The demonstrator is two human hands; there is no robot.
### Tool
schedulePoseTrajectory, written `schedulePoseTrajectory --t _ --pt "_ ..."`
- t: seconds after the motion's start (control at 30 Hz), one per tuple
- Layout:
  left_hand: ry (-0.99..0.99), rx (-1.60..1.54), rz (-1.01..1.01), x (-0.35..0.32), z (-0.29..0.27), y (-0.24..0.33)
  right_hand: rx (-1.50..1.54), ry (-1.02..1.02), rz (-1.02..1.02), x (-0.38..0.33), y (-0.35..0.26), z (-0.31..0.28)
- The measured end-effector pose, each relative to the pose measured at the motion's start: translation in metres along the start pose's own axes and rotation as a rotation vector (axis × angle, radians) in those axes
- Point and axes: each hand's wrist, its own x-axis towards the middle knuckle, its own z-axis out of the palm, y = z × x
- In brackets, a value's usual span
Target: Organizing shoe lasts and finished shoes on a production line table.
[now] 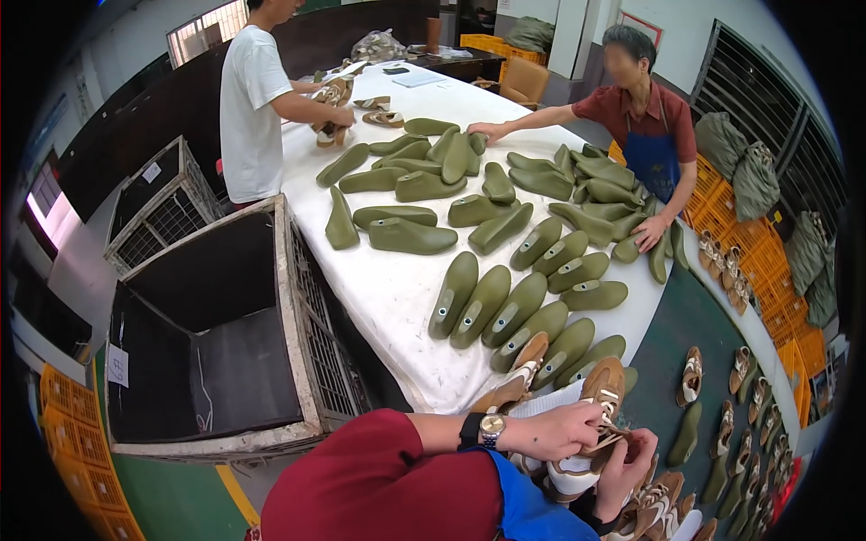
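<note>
My left hand (561, 431) and my right hand (625, 471) both grip a tan and white shoe (597, 406) at the near edge of a white-covered table (388, 288). The fingers work at the shoe's laces. A watch sits on my left wrist. More tan shoes (663, 505) lie just below my hands. Several olive-green shoe lasts (505, 311) stand in a row on the table right beyond the shoe.
Many more green lasts (424, 185) cover the table. A person in a white shirt (248, 99) handles shoes at the far left; another in a red shirt and blue apron (645, 135) reaches over lasts at the right. A large dark bin (207, 334) stands left. Shoes line the right floor (731, 424).
</note>
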Motion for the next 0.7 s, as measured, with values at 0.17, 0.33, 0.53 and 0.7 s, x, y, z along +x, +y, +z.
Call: schedulePoseTrajectory --t 0.17,0.33,0.53,0.7 --pt "0.147 0.081 -0.055 0.003 -0.008 -0.002 -0.363 -0.245 -0.380 0.008 -0.024 0.002" --pt "0.316 0.223 -0.042 0.003 -0.002 0.000 -0.394 -0.288 -0.293 0.001 -0.028 0.010" --pt "0.310 0.234 -0.038 0.001 0.000 0.004 -0.358 -0.297 -0.283 -0.005 -0.035 0.003" --pt "0.312 0.200 -0.126 0.009 -0.017 0.001 -0.367 -0.236 -0.451 0.001 -0.022 0.011"
